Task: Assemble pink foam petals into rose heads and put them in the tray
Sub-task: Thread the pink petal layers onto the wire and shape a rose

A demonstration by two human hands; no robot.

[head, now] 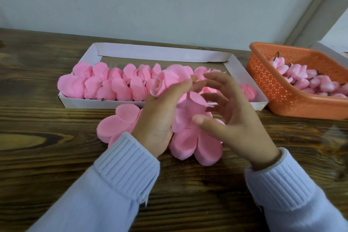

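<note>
Rose head (166, 81) — pink foam, tightly rolled centre, looser outer petals — held above the bench (47, 137) at the near edge of the white tray (163, 54), left grip (160, 118) curled round it. Right grip (232, 117) spread beside it, fingers loosely bent, holding nothing. Tray holds rows of pink heads; flat petal stacks (116, 124) lie under the hands, partly hidden; orange perforated basket (282, 96) of pink buds to the right.

My left hand (160, 115) covers the underside of the rose (165, 81), so I cannot tell where its thumb sits. Together with my right hand (231, 117) it hides the middle of the tray (162, 53) and part of the loose petals (116, 124) on the table (47, 156). The orange basket (282, 96) runs off the right edge, its buds (301, 79) are too small to make out, and my sleeves (120, 171) are cut off at the bottom.
</note>
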